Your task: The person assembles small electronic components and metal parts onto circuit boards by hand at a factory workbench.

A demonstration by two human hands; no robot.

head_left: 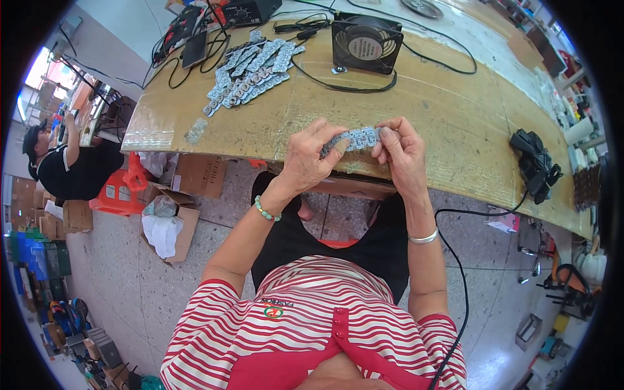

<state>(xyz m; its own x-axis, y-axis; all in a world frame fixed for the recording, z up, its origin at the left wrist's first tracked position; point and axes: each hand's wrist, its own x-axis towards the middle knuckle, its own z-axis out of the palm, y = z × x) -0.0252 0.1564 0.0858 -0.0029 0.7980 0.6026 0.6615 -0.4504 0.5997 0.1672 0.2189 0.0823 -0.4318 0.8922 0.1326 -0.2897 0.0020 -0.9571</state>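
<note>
A light-grey strip of small circuit boards (361, 138) is stretched between my two hands above the near edge of the table. My left hand (311, 158) is closed round the strip's left part, thumb and fingers pressed on it. At the other end my right hand (406, 155) pinches the strip's tip between thumb and fingers. Whether a smaller part sits under the right fingertips cannot be made out. A heap of similar board strips (260, 64) lies further off to the left, some with round metallic pieces along them.
A black square fan (366, 44) stands at the back of the table (455, 117), its cable trailing in front. On the right lies a black cable bundle with a plug-like block (536, 166). A black control box (244, 12) is at the back left. Another person (65, 159) sits far left.
</note>
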